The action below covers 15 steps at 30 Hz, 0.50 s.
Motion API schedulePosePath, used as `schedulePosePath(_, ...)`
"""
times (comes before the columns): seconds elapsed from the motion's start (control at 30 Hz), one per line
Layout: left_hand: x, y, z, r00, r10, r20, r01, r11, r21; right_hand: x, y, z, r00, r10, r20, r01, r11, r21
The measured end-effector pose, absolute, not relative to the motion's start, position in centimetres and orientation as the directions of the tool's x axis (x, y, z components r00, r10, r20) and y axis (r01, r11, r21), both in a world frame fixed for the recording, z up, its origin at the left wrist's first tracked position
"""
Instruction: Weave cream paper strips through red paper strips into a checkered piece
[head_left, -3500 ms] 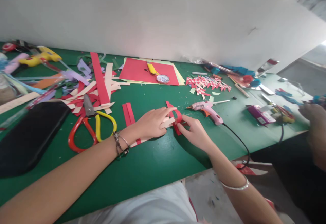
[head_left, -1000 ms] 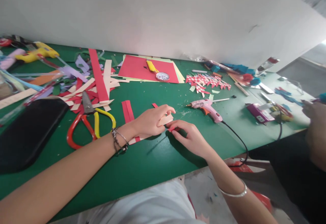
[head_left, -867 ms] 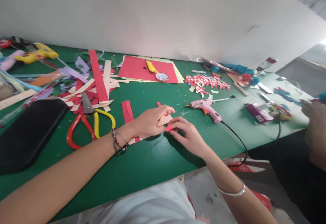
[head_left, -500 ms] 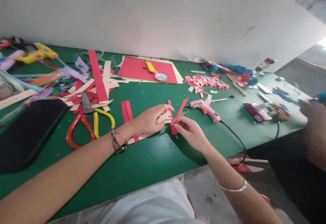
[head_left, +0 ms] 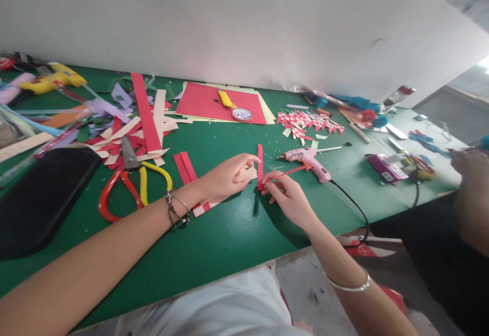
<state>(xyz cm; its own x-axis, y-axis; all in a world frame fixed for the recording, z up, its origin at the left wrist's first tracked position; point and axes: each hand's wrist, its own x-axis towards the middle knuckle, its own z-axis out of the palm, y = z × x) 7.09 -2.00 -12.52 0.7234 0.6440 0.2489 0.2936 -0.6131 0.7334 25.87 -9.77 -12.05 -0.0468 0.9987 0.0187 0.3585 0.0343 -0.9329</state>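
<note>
My left hand (head_left: 231,175) is closed around cream paper strips (head_left: 248,174), whose ends stick out past its fingers. My right hand (head_left: 286,193) pinches red paper strip at its fingertips. One red length (head_left: 260,165) stands away from me between the hands; another, seen nearly edge-on (head_left: 293,171), points right from the same fingers. Whether both are one folded strip I cannot tell. Under my left wrist lie red strips (head_left: 185,167) crossed with cream ones (head_left: 211,206), partly hidden by the hand.
Scissors (head_left: 132,173) and a black case (head_left: 49,198) lie left, near a heap of paper strips (head_left: 147,117). A pink glue gun (head_left: 309,160) with its cord is right. Behind are red sheets (head_left: 200,103) and woven red-white pieces (head_left: 309,122). A co-worker's hand (head_left: 471,168) shows far right.
The red strip end in my right hand has swung from pointing up to pointing right. The red strips by my left wrist have shifted slightly left.
</note>
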Motion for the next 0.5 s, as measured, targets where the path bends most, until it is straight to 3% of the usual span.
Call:
schedulePosePath(0.2, 7.13, -1.92, -12.53, 0.725, 0.651, 0.224, 0.314, -0.602, 0.734, 25.76, -9.90, -12.34, -0.104, 0.991, 0.085, 0.377, 0.118, -0.919)
schedulePosePath(0.5, 7.15, -1.51, -12.57, 0.737, 0.651, 0.181, 0.307, -0.561, 0.768, 26.00, -10.58, -12.22, -0.080, 0.993, 0.087, 0.340, 0.109, -0.934)
